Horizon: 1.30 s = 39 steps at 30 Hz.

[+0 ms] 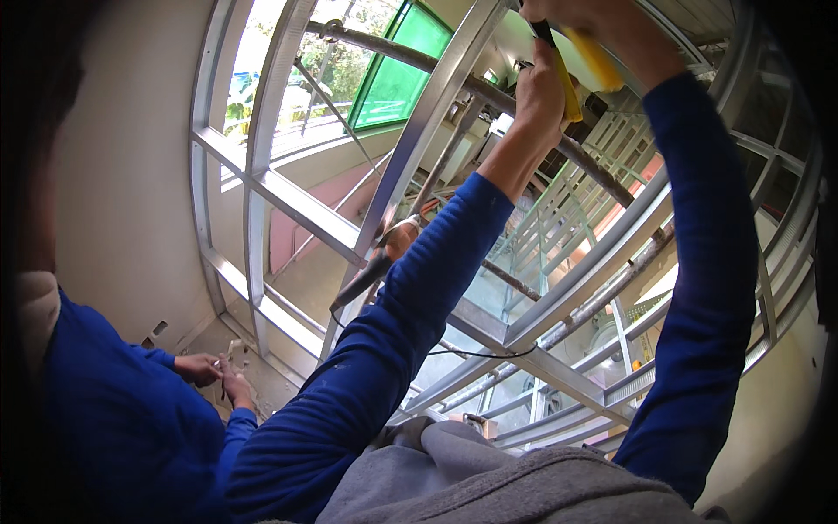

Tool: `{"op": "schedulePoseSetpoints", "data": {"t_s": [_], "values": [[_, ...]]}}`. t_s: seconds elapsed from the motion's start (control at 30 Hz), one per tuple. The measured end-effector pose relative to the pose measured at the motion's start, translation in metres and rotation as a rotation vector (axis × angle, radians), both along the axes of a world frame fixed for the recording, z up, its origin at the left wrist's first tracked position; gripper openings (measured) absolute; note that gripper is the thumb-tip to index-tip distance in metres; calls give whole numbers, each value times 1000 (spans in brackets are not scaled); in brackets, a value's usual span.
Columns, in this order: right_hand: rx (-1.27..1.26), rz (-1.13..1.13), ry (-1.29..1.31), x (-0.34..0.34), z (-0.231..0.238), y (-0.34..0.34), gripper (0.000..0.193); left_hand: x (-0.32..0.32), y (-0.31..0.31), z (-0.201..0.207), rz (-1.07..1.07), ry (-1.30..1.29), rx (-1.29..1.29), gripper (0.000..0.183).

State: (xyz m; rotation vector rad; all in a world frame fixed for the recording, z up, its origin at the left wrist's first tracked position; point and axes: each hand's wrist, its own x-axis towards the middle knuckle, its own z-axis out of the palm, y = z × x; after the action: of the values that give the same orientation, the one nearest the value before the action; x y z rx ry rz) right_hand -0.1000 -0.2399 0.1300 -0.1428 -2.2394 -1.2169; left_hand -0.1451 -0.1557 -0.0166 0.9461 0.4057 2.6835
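My left hand (541,94) is raised near the top of the view, its fingers closed around a tool with black-and-yellow handles (572,103). The tool's working end is hidden, so its exact kind is unclear. Beside it, my right hand (602,31) reaches in at the top edge, smeared by motion. A blurred yellow part (595,61) shows just below that hand; I cannot tell whether the fingers hold it. Both hands are close to the upper end of a slanting metal stud (428,131).
Metal stud framing (301,210) and scaffold pipes (598,170) cross in front of me. An orange-and-dark object (400,242) rests by a stud, a black cable (489,355) nearby. At left, a co-worker in blue (131,410) holds both hands (218,375) together near the wall (131,175).
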Motion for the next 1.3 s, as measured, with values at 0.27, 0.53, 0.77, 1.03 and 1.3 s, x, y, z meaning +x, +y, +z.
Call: {"op": "schedulePoseSetpoints", "data": {"t_s": [0.27, 0.53, 0.77, 1.03, 1.3], "values": [[-806, 284, -58, -23, -10, 64, 44, -1, -20, -23, -13, 163, 74, 70], [-353, 339, -39, -45, -27, 83, 51, -11, -27, -40, 87, 422, 73, 48], [-261, 164, 106, -32, -39, 57, 35, -10, -28, -41, -202, 355, 287, 46], [32, 168, -85, 28, -1, -38, 29, -5, -6, -23, 69, 90, -8, 53], [-48, 4, 11, -42, -8, 27, 43, -3, -32, -37, -97, 299, 104, 78]]}}
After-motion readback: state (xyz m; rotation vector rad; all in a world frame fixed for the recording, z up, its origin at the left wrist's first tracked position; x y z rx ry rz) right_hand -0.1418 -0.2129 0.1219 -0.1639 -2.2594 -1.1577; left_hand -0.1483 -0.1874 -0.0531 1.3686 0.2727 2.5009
